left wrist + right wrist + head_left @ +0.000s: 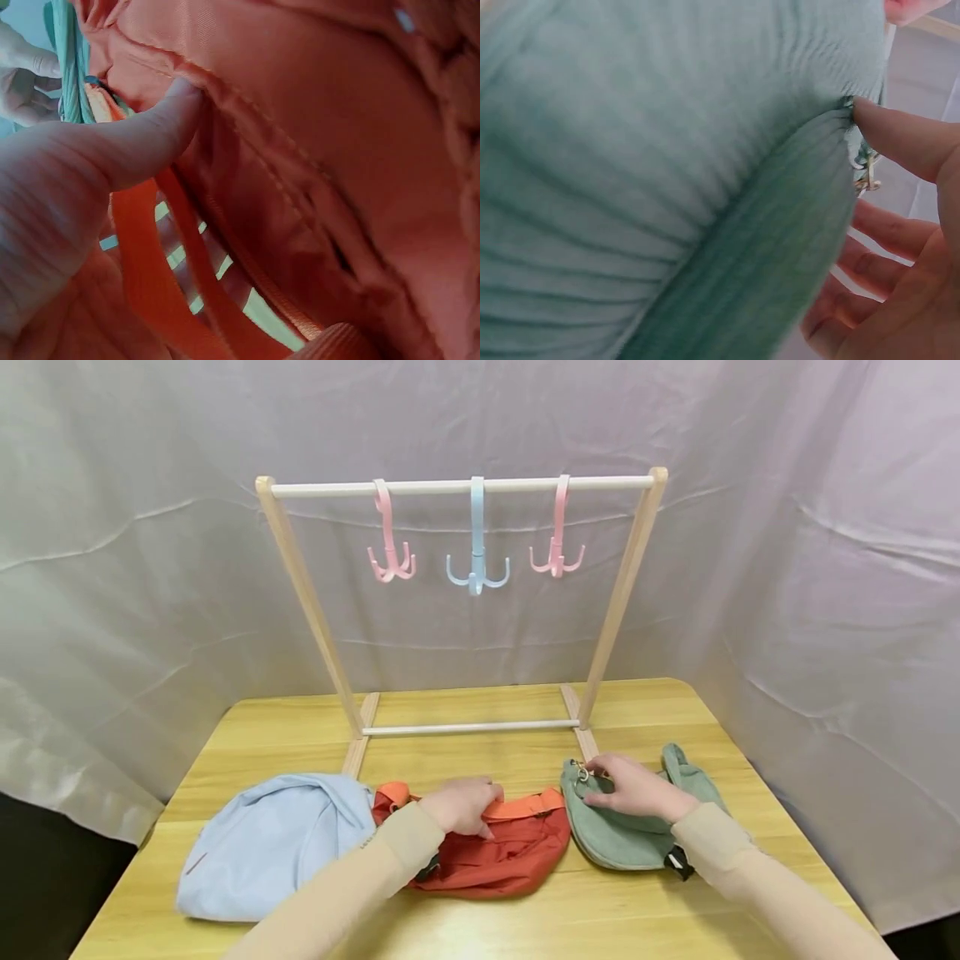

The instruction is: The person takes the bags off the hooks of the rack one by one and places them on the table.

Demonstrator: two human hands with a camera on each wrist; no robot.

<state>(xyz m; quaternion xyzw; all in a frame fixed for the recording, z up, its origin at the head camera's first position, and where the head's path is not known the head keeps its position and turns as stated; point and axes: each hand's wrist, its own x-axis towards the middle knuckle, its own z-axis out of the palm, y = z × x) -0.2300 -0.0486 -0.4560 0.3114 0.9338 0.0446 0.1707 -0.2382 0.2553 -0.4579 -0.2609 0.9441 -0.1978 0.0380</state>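
A red waist bag [502, 860] with an orange strap [525, 807] lies in the middle of the table. My left hand [461, 806] is over its top edge. In the left wrist view the thumb [142, 142] touches the red fabric, while the other fingers are behind the orange strap, apart from the thumb. To the right lies a green corduroy bag [622, 839] with a metal ring at its corner. Over it is my right hand [633, 787]. In the right wrist view its thumb [904, 139] touches the seam's end, with the fingers spread loosely beyond the edge.
A light blue bag [277, 852] lies at the left, against the red one. Behind the bags stands a wooden rack [622, 602] with a white top rail [322, 491]. From it hang a left pink hook [390, 547], a blue hook [477, 543] and a right pink hook [557, 539].
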